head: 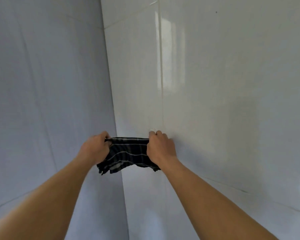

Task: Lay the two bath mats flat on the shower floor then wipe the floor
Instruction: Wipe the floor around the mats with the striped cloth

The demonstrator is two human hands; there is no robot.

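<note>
Cloth (128, 153), dark with pale check lines, is held up in mid-air in front of a tiled wall corner (114, 101), stretched between both hands at about 6 o'clock from the middle of the view. The left hand (95, 148) is closed in a fist around the cloth's left top corner, and the right hand (160, 148) is closed likewise on the right top corner, so that the upper edge is pulled taut while the rest hangs bunched and ragged below. No bath mats and no shower floor can be seen; only glossy wall tiles (215, 84) at 1 to 3 o'clock and a shaded wall at 9 o'clock are shown, so whether the mats are already laid cannot be told. The step in hand is judged to be the readying of the cloth for wiping. It would be done well if the cloth were opened out or folded into a flat pad rather than left crumpled, since a flat face would wipe more evenly. The grip should be kept firm on both corners until the cloth is lowered toward 6 o'clock, and the loose lower edge should be gathered so that it does not drag.
</note>
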